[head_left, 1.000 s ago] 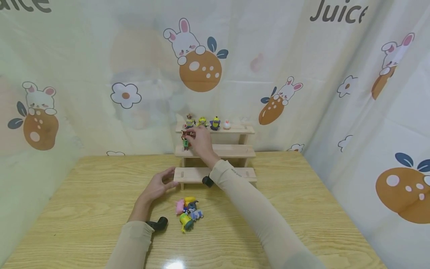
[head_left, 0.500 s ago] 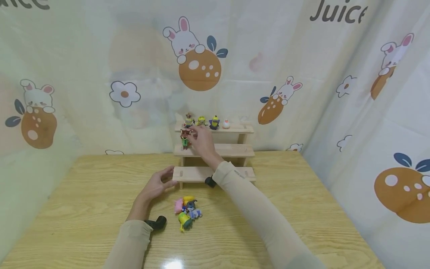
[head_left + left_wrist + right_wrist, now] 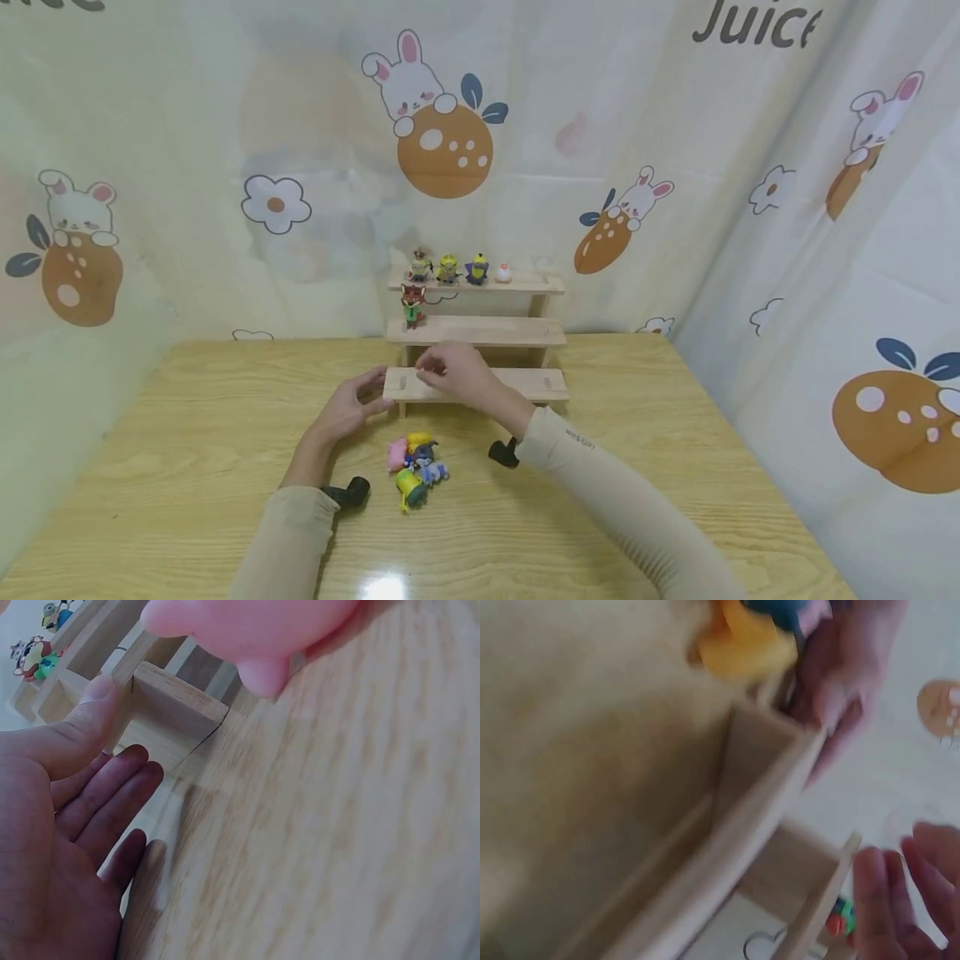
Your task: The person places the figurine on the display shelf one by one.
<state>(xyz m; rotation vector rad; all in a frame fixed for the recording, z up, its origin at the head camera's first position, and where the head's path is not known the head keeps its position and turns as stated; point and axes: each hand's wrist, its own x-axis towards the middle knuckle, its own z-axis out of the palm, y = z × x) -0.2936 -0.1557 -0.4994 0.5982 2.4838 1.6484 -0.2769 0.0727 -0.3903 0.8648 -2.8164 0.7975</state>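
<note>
A fox figurine (image 3: 412,307) in a green shirt stands upright at the left end of the middle tier of a wooden step shelf (image 3: 510,332). My right hand (image 3: 459,372) is above the bottom tier with nothing in its fingers; the right wrist view shows those fingers (image 3: 872,889) blurred and apart. At the bottom tier's left end is my left hand (image 3: 351,407), its thumb (image 3: 94,705) against the shelf's corner and its other fingers loosely bent beside the side panel. A pink figurine (image 3: 259,630) looms close in the left wrist view.
On the top tier stand yellow figurines (image 3: 447,269) and a small white one (image 3: 503,272). In front of the shelf, several figurines lie in a pile, including a yellow-and-green one (image 3: 410,488) and a blue-and-white one (image 3: 432,473). A printed curtain (image 3: 337,275) hangs behind the table (image 3: 615,425).
My right hand has let go of the fox figurine, leaving it standing on the middle tier, and has come down and toward me over the bottom tier. My left hand stays at the shelf's end.
</note>
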